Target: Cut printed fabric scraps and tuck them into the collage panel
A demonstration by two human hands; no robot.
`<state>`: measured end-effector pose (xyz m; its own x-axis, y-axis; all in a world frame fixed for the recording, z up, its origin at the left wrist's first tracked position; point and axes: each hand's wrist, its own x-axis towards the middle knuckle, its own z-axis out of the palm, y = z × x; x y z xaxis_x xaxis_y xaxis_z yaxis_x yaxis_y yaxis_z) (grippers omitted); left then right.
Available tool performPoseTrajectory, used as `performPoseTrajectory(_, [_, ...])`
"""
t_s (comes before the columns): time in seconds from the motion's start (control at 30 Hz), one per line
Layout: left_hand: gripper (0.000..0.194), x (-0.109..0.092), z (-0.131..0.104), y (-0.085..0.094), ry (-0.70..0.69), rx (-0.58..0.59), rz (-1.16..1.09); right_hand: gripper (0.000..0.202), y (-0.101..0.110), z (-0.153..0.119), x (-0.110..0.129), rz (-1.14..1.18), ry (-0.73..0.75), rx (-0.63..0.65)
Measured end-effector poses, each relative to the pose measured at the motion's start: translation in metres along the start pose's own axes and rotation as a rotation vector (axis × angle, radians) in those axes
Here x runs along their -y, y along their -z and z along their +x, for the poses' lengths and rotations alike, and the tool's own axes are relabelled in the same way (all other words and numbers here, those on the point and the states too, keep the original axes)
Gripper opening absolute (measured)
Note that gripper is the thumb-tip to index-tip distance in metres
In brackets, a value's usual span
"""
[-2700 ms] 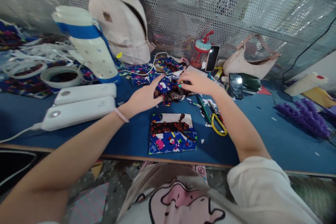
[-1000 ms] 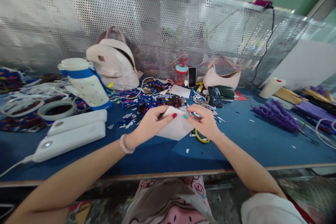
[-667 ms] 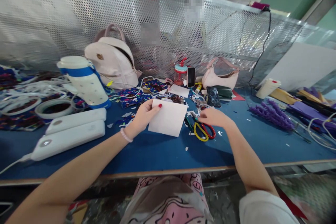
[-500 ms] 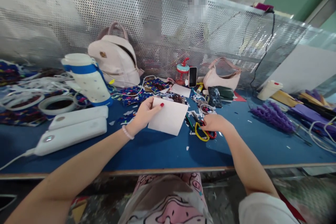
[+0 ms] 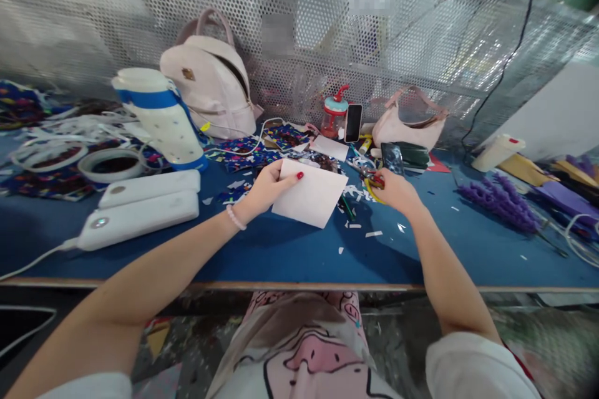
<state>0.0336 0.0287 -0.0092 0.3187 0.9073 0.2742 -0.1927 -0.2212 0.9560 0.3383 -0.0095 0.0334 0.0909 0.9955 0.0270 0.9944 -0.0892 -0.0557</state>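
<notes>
Blue table (image 5: 290, 259) with paper scraps (image 5: 373, 234), two white devices (image 5: 145, 213), purple flowers (image 5: 500, 202).

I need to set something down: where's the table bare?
Mostly bare blue tabletop: between right forearm and purple flower spray, and on the near side of the white rectangular paper. Crowded: behind that paper, among patterned blue fabric.

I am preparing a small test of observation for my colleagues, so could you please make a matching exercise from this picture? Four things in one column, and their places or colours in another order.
Column one:
1. scissors
2. backpack
3. paper sheet
4. flower stem

Column two:
A. purple
B. in the left hand
C. in the right hand
D. next to the tall bottle

Right pairs: 1-C, 2-D, 3-B, 4-A.
</notes>
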Motion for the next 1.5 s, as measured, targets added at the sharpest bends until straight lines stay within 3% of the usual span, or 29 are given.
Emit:
performPoseTrajectory(0.2, [0.059, 0.003, -0.002, -0.001, -0.009, 0.014, -0.010, 0.039, 0.009, -0.007, 0.005, 0.296, 0.332, 0.002])
performPoseTrajectory(0.37, [0.058, 0.004, -0.002, 0.000, -0.045, 0.015, 0.003, 0.045, 0.025, -0.025, 0.018, 0.390, 0.539, 0.036])
performPoseTrajectory(0.77, [0.052, 0.003, -0.012, -0.007, -0.103, 0.046, 0.058, 0.042, 0.063, -0.042, 0.028, 0.183, 0.567, -0.074])
performPoseTrajectory(0.93, [0.050, 0.004, -0.014, -0.008, -0.107, 0.072, 0.084, 0.043, 0.067, -0.045, 0.037, 0.128, 0.554, -0.059])
performPoseTrajectory(1.17, [0.041, -0.007, -0.013, -0.006, -0.164, 0.018, 0.176, 0.037, 0.078, -0.035, 0.051, 0.040, 0.538, 0.014])
performPoseTrajectory(1.5, [0.026, -0.024, -0.003, 0.009, -0.310, 0.010, 0.396, 0.033, 0.098, -0.019, 0.063, -0.058, 0.550, 0.099])
